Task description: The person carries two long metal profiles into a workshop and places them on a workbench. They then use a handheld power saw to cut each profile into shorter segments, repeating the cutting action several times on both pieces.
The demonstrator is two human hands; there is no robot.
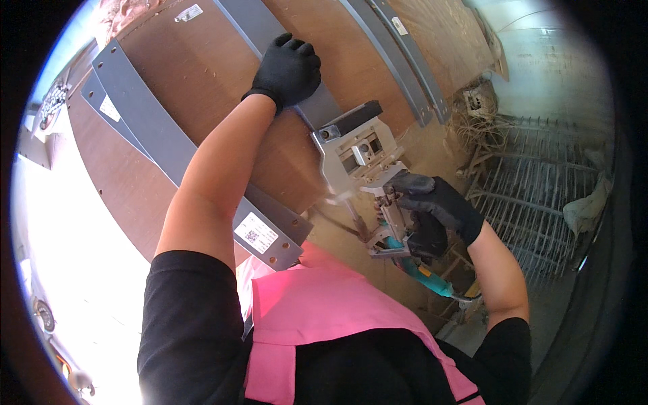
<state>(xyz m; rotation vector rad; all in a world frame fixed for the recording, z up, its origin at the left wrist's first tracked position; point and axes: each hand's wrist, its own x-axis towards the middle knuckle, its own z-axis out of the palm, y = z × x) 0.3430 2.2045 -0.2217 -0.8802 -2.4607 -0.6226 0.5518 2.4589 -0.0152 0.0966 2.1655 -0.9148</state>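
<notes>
My left hand (287, 71), in a black glove, presses down on a long grey strip (255, 25) lying across the brown board. The near end of that strip meets the metal plate of a clamped power tool (362, 147), which has a black bar along its upper edge. My right hand (430, 212), also gloved in black, grips the metal frame of this tool at its lower right. The teal body (425, 278) of the tool hangs below, with a cable. Its cutting part is hidden.
Grey panels with holes (152, 111) lie under my left forearm, one bearing a printed label (256, 233). Two narrow grey strips (400, 61) lie at the upper right of the brown board (202, 76). A metal wire rack (531, 192) and tangled cords (476, 126) are at the right.
</notes>
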